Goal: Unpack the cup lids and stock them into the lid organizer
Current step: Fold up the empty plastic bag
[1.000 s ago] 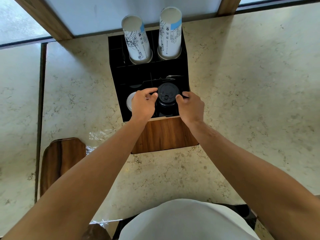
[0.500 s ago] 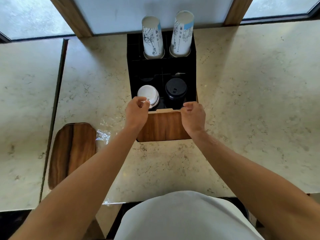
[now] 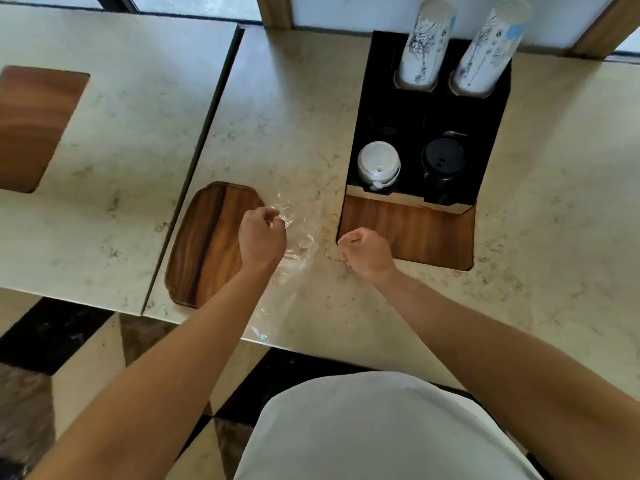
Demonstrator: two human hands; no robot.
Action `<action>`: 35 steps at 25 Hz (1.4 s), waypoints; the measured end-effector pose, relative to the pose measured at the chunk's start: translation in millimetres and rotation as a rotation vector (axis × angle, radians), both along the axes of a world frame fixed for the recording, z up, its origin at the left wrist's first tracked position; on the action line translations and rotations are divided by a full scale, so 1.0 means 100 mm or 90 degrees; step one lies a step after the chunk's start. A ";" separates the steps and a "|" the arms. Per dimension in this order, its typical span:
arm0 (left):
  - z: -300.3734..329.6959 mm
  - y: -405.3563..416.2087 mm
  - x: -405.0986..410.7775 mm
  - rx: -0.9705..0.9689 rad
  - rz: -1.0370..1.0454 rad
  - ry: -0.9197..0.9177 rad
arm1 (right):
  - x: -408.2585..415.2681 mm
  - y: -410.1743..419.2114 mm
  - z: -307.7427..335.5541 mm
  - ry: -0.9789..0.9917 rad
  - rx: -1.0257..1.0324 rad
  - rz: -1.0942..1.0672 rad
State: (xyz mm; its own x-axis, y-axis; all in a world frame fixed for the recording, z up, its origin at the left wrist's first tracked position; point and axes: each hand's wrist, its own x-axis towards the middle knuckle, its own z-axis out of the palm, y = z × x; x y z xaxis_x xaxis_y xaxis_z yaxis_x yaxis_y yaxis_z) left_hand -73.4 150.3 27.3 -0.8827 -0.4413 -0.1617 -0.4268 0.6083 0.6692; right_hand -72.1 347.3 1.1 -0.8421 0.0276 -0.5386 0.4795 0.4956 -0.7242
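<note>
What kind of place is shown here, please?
Probably a café self-service counter: a recessed organizer in a marble counter holds stacked paper cups, white lids and black lids.

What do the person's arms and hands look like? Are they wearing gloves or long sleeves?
No gloves and no long sleeves. The left hand and right hand are bare, and both forearms are bare all the way into view. No watch, rings or bracelets show. A white garment covers the body below.
</note>
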 end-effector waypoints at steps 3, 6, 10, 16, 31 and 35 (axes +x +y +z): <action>-0.09 -0.31 0.24 -0.020 0.022 -0.043 | 0.09 -0.33 -0.07 -0.059 -0.037 0.030; -0.19 -0.42 0.43 -0.023 0.013 -0.080 | 0.18 -0.50 -0.11 -0.092 -0.049 0.040; -0.25 -0.44 0.53 -0.021 0.020 -0.078 | 0.25 -0.67 -0.19 -0.105 -0.074 0.023; -0.31 -0.45 0.59 0.081 0.049 -0.108 | 0.30 -0.79 -0.18 -0.160 -0.155 -0.063; -0.37 0.21 0.34 0.499 -0.013 -0.244 | 0.25 0.25 0.06 -0.135 -0.287 -0.197; -0.32 0.50 0.21 0.512 -0.068 -0.267 | 0.34 0.66 0.10 -0.114 -0.320 -0.248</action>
